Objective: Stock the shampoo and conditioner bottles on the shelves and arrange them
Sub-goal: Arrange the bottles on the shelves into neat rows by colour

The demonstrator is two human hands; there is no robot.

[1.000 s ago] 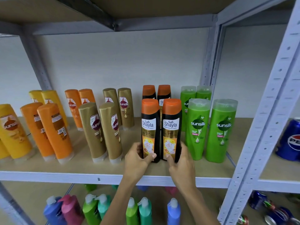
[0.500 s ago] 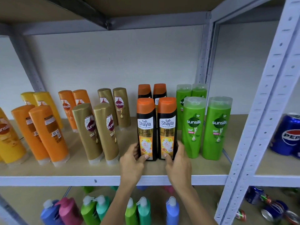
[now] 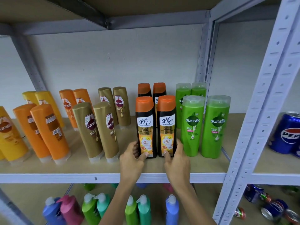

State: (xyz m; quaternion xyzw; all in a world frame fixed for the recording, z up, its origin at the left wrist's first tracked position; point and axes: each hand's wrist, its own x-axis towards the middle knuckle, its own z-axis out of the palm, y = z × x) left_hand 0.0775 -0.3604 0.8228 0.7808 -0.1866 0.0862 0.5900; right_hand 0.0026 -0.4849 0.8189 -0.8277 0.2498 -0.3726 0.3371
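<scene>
A: Where's the pair?
B: I see the two front Safi Shayla bottles, left one [image 3: 145, 127] and right one [image 3: 167, 126], upright and touching, on the shelf board [image 3: 113, 166] near its front edge, between the gold Sunsilk bottles [image 3: 97, 132] and the green Sunsilk shampoo bottles [image 3: 206, 127].
A: Hands?
B: Left hand [image 3: 132, 161] grasps the left bottle's base, thumb on the label, fingers wrapped round the outer side. Right hand [image 3: 177, 161] does the same on the right bottle, thumb in front.
A: Change from half a second ago?
B: Little. Same grasp on both, same spot between gold and green. The right bottle looks just beside the nearer green one. The framing shifted a bit, that's all.
A: Further out?
B: Two more Safi Shayla bottles [image 3: 151, 90] directly behind the pair. Orange Sunsilk bottles [image 3: 43, 132] and yellow ones [image 3: 9, 135] to the left. Pepsi can [image 3: 287, 133] in the next bay to the right. Pump bottles [image 3: 100, 208] on the shelf below, loose cans [image 3: 272, 208] at lower right.
</scene>
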